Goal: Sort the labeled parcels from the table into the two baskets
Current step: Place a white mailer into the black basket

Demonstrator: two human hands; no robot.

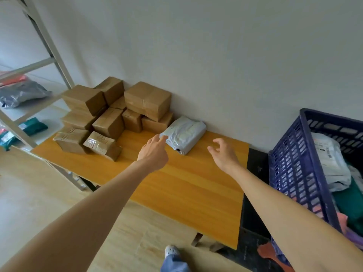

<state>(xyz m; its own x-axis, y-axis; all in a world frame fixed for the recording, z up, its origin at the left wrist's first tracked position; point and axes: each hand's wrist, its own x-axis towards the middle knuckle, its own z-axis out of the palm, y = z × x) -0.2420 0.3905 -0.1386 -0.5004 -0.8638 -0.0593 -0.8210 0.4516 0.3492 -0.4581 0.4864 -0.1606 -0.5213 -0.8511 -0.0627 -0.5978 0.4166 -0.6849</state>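
A grey poly-bag parcel (184, 133) lies on the orange wooden table (186, 185) near the wall. My left hand (154, 150) reaches over the table, fingers spread, its fingertips at the parcel's left edge. My right hand (223, 153) hovers open just to the right of the parcel, fingers curled, apart from it. A heap of several brown taped cardboard boxes (110, 114) fills the table's far left end. A blue plastic basket (298, 167) stands at the right and holds soft parcels, a white one (332, 161) on top.
A metal shelf rack (49, 55) at the left carries grey, green and orange bags. A dark mat (253, 222) lies on the floor between table and basket. My foot (171, 251) shows below on the wooden floor.
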